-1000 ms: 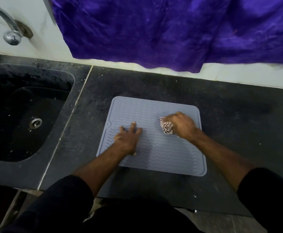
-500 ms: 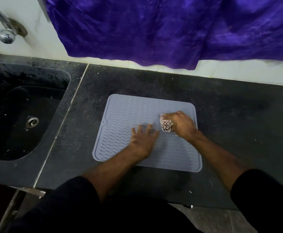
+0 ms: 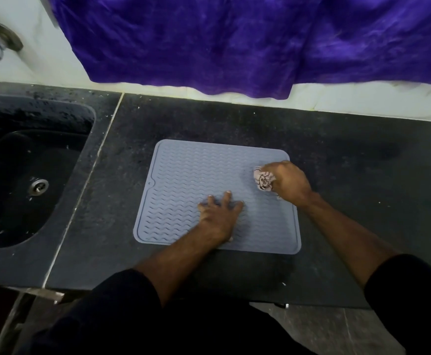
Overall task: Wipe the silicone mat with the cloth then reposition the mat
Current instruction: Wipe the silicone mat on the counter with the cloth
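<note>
The silicone mat [image 3: 183,185] is a grey, rounded-corner square with a raised rim and rows of wavy ridges, lying flat on the dark counter. The cloth [image 3: 262,179] is a small pale wad with dark markings, bunched tight and sticking out from the thumb side of the fist that grips it. It presses on the mat near the mat's far right corner, beyond and to the right of the flat palm.

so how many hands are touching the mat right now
2. The left hand rests flat on the mat, near its front middle; the right hand grips the cloth near its far right corner.
</note>
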Motion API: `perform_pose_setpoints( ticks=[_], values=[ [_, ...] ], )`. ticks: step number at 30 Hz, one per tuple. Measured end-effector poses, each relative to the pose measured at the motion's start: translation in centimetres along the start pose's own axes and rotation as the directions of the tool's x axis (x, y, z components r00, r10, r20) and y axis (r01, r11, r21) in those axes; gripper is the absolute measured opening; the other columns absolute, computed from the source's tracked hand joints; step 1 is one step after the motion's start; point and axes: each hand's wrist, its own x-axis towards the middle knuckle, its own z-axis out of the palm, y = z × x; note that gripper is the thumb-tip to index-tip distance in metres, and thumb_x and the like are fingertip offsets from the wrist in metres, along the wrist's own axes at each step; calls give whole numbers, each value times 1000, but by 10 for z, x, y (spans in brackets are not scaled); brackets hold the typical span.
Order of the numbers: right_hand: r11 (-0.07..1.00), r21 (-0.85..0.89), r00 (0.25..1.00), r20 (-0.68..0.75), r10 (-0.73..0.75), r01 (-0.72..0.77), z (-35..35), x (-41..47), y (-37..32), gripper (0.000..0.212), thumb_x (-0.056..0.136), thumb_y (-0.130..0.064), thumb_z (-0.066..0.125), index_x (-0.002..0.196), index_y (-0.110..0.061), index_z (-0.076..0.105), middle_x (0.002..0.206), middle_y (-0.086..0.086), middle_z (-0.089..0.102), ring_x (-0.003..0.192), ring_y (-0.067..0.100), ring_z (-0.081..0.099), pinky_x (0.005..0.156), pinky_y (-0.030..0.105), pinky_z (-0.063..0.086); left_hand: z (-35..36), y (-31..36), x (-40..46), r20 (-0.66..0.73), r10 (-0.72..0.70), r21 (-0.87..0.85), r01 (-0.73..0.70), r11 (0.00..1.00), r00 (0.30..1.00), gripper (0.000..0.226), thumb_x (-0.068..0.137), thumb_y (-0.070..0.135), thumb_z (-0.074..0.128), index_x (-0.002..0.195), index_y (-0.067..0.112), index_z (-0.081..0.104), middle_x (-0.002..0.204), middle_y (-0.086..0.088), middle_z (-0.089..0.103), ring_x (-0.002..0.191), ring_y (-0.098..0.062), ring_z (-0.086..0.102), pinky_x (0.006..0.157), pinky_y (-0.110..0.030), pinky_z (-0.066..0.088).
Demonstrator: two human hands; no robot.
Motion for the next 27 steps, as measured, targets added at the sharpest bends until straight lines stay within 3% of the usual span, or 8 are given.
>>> perform_pose_setpoints(
  ticks=[6, 10, 14, 21, 27],
  values=[
    [992, -68, 994, 31, -105, 107, 17, -10, -11, 52, 83, -12, 68, 133, -20, 55, 140, 2, 54, 130, 25, 47, 108, 38, 39, -2, 0, -1, 3, 9, 13, -9, 1000, 1000, 105, 81, 36, 74, 154, 34, -2, 161, -7, -16, 144, -49, -1, 111, -67, 19],
    [998, -44, 997, 57, -44, 46, 9, -21, 20, 47, 85, -22, 69, 130, -20, 58, 134, 4, 59, 123, 25, 54, 103, 41, 45, -2, -3, -4, 3, 25, 9, -25, 1000, 1000, 103, 84, 36, 71, 154, 33, -3, 161, -7, -18, 144, -48, -2, 111, -66, 20],
    [1000, -13, 999, 44, 3, -2, 3, -15, 21, 43, 82, -18, 70, 125, -16, 63, 127, 8, 64, 115, 28, 60, 98, 41, 49, -3, -1, -5, 7, 22, 9, -22, 1000, 1000, 103, 84, 34, 72, 154, 32, -4, 161, -8, -18, 144, -48, -2, 111, -66, 19],
    [989, -75, 991, 51, -126, 129, 22, -25, 11, 59, 83, -17, 72, 138, -21, 50, 147, -1, 46, 136, 21, 42, 113, 37, 35, -2, -3, -4, 5, 37, 7, -37, 999, 999, 103, 83, 36, 72, 154, 32, -3, 161, -8, -17, 144, -48, -1, 110, -66, 21],
    [1000, 10, 999, 35, -29, 28, 11, -25, 31, 49, 82, -21, 72, 129, -18, 59, 134, 5, 59, 122, 25, 57, 104, 41, 45, -1, -3, -5, 5, 36, 2, -36, 999, 999, 103, 83, 34, 72, 154, 32, -4, 161, -8, -17, 144, -48, -2, 111, -67, 20]
  ],
)
